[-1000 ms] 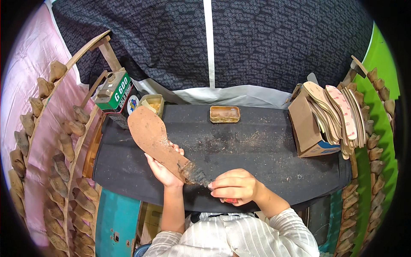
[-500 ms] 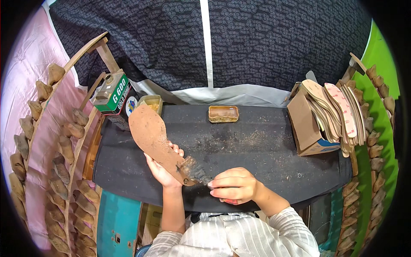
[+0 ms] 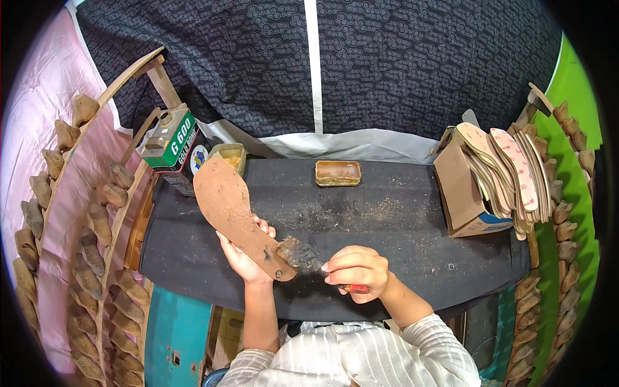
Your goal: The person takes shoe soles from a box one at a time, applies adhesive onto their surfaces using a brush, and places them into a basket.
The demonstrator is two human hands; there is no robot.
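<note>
My left hand (image 3: pixel 244 259) is closed around the middle of a brown shoe insole (image 3: pixel 223 197), tilted with its broad toe end up and to the left. The insole's surface carries dark specks and stains. In my right hand (image 3: pixel 358 273), fingers pinched, is a brush with frayed, dark grey bristles (image 3: pixel 298 252) and a bit of red on its handle (image 3: pixel 354 288). Those bristles lie against the right edge of the insole, by its narrow heel end. Most of the handle is hidden in my grip.
A green and black metal can (image 3: pixel 173 147) and a small tub (image 3: pixel 235 155) stand at the back left. At the back centre sits a shallow amber dish (image 3: pixel 338 183). A cardboard box (image 3: pixel 454 193) holds several insoles (image 3: pixel 514 171). Racks of wooden shoe lasts (image 3: pixel 98 224) flank the table.
My right hand and the brush have shifted slightly right and away from me. More of the red handle shows. My left hand still holds the insole, which has barely moved.
</note>
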